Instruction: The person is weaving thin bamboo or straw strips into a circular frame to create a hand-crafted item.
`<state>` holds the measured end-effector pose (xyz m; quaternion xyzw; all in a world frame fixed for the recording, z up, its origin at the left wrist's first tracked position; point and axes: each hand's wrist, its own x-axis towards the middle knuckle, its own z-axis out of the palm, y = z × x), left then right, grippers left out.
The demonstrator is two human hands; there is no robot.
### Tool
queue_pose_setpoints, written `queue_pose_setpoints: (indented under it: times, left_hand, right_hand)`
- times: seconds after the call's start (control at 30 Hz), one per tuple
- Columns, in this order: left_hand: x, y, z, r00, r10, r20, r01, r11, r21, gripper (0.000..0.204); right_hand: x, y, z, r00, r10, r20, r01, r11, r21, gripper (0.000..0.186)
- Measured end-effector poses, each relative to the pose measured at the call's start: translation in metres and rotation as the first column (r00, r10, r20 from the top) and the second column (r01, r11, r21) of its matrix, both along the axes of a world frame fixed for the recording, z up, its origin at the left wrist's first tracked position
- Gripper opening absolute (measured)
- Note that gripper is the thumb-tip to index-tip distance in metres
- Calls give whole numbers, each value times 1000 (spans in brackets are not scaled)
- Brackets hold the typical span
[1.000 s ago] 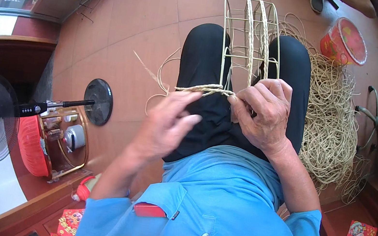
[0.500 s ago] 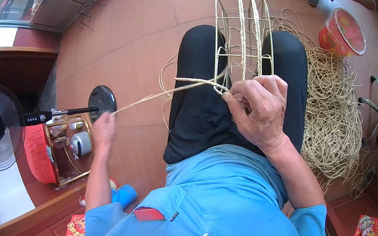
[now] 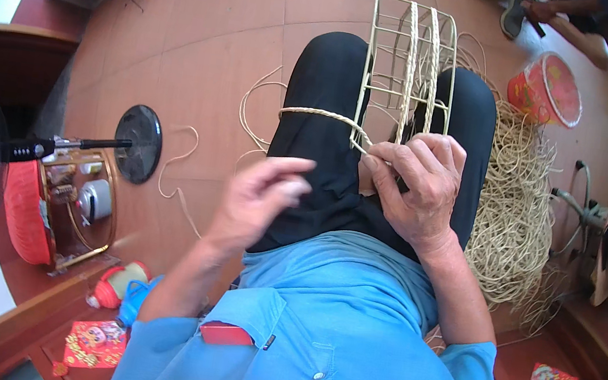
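Observation:
A beige wire frame [image 3: 370, 66], long and box-shaped, rests between my knees with two braided cord strips [image 3: 410, 64] running along it. My right hand [image 3: 422, 180] is closed in a pinch on the frame's near corner, where cord is wrapped around the wire. From that corner a twisted cord [image 3: 323, 113] stretches left across my thigh. My left hand [image 3: 260, 195], slightly blurred, hovers over my left thigh below this cord. Its finger and thumb are apart and nothing shows between them.
A large heap of loose beige cord [image 3: 511, 221] lies right of my legs, by a red bucket [image 3: 551, 89]. More cord [image 3: 191, 146] trails over the floor at left, near the fan base [image 3: 139, 143]. Another person's shoe [image 3: 513, 17] shows at the far right.
My left hand has let go of the strands it held stretched to the left and come back toward my thigh. My right hand keeps its pinch at the frame corner.

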<state>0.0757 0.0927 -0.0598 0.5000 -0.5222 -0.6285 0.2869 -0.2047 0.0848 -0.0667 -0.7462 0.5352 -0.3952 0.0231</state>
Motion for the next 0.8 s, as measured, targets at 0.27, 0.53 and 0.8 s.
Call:
queue_pose_setpoints:
  times: [0.27, 0.53, 0.8]
  left_hand:
    - [-82, 3, -31, 753, 149, -641, 50, 958, 282, 57]
    - [-86, -2, -27, 979, 38, 202, 52, 905, -423, 17]
    - [-61, 16, 16, 995, -8, 101, 28, 980, -195, 36]
  right_hand:
    - [-2, 6, 4, 998, 0, -58, 5, 997, 82, 14]
    - [-13, 6, 9, 997, 53, -56, -46, 992, 119, 19]
    - [-1, 8, 3, 999, 3, -34, 0, 996, 89, 25]
